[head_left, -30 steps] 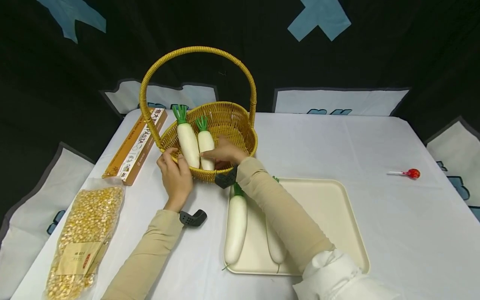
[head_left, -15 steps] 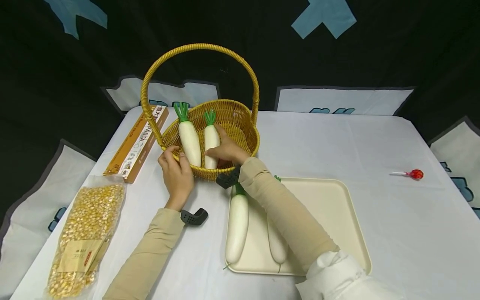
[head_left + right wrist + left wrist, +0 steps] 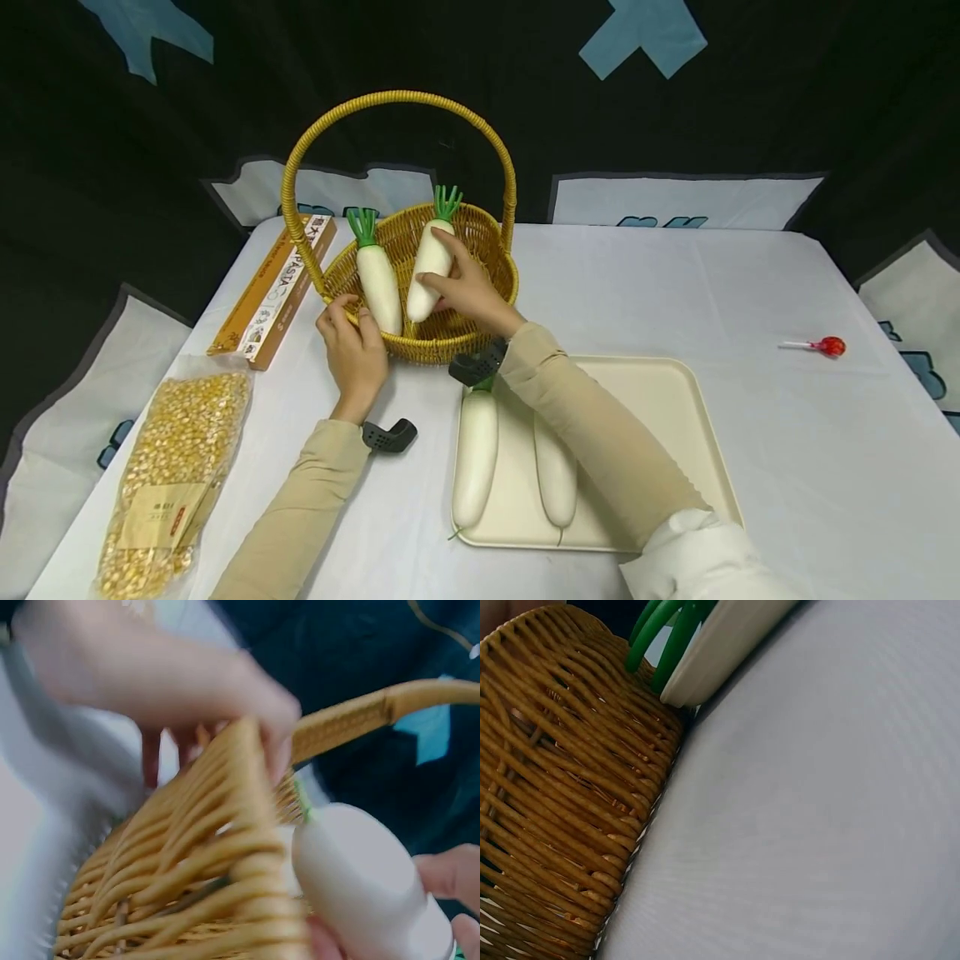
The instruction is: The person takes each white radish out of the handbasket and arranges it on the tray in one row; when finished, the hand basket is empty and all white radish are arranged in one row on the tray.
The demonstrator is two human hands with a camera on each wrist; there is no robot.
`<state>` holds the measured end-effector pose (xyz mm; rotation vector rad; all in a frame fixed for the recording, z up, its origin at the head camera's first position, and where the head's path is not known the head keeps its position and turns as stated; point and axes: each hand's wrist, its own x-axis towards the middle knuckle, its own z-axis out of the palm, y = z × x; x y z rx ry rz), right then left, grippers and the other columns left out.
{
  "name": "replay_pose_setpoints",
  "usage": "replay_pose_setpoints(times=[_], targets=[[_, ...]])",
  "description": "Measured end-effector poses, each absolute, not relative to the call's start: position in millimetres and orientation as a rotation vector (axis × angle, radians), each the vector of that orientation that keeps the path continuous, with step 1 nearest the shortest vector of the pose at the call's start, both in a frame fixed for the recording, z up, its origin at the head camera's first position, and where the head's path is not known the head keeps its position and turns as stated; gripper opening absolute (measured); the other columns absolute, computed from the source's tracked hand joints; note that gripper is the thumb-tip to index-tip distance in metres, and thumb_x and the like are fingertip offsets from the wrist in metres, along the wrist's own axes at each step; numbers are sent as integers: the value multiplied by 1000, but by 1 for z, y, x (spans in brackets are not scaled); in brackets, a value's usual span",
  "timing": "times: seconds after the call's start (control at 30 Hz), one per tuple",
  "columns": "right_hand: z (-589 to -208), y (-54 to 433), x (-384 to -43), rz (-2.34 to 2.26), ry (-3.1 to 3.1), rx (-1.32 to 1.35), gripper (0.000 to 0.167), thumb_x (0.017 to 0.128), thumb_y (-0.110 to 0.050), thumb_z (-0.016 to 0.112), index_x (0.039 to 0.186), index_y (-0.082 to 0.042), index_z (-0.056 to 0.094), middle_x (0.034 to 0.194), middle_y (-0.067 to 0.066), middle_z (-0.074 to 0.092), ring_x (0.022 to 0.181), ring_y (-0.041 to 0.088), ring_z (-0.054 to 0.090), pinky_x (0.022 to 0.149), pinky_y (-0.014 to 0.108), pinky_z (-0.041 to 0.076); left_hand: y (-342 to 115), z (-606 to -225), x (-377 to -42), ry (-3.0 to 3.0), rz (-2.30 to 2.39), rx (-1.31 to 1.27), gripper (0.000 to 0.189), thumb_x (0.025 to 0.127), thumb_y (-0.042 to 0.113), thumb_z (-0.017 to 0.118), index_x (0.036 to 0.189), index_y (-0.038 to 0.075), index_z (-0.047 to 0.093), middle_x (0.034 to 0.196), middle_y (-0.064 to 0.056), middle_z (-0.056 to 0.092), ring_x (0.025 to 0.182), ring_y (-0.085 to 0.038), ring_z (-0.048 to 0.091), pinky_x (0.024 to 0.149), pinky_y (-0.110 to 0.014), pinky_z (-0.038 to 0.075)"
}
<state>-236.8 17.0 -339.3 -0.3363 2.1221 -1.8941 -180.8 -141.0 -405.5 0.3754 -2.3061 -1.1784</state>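
A yellow wicker basket [image 3: 480, 337] with a tall arched handle stands left of centre. My left hand [image 3: 352, 358] grips its front left rim, fingers over the edge. My right hand [image 3: 476, 287] holds a white radish [image 3: 431, 271] with green leaf stubs, thumb on the near side and fingers behind. This radish is tilted and raised over the basket's inside, and its pale end also shows in the right wrist view. Another white radish [image 3: 379, 287] leans in the basket's left side. The left wrist view shows mostly the woven basket wall [image 3: 570, 787].
Two more radishes, a left one [image 3: 474, 458] and a right one [image 3: 555, 475], lie on a cream tray [image 3: 652, 417] under my right forearm. A pasta box [image 3: 273, 292] and a bag of corn kernels [image 3: 176, 475] lie at left. A red lollipop [image 3: 828, 347] lies far right.
The right hand has lifted its radish from the basket's bottom, shifting it right and tilting it. The left hand has stayed on the rim.
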Motion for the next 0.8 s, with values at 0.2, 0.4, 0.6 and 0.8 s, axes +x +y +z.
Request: replay_pose_setpoints(times=[0.2, 0.4, 0.6, 0.8], targets=[[-314, 39, -212, -1913, 2082, -506, 67, 85, -18, 61, 136, -44, 26, 115, 16, 46, 89, 19, 55, 74, 39, 53, -142, -405, -179, -2291, -1169, 401, 33, 91, 31, 34, 117, 13, 43, 123, -22, 36, 88, -38, 47, 73, -49, 37], [-291, 87, -174, -1826, 2088, -619, 70, 85, -18, 62, 136, -47, 24, 113, 17, 47, 93, 22, 62, 76, 38, 52, -140, -408, -181, -2303, -1166, 388, 33, 91, 31, 34, 117, 13, 43, 123, -21, 36, 90, -39, 48, 74, -50, 38], [-291, 147, -135, -1656, 2249, -546, 71, 83, -21, 64, 138, -42, 23, 108, 15, 49, 91, 22, 61, 78, 33, 52, -139, -410, -180, -2302, -1177, 388, 34, 91, 32, 34, 118, 14, 43, 124, -21, 36, 90, -39, 48, 74, -49, 38], [-316, 198, -103, -1325, 2451, -427, 70, 83, -30, 64, 141, -33, 24, 102, 16, 48, 84, 19, 59, 69, 34, 51, -141, -408, -180, -2296, -1170, 386, 33, 91, 31, 34, 117, 14, 43, 123, -21, 36, 91, -39, 48, 74, -49, 38]])
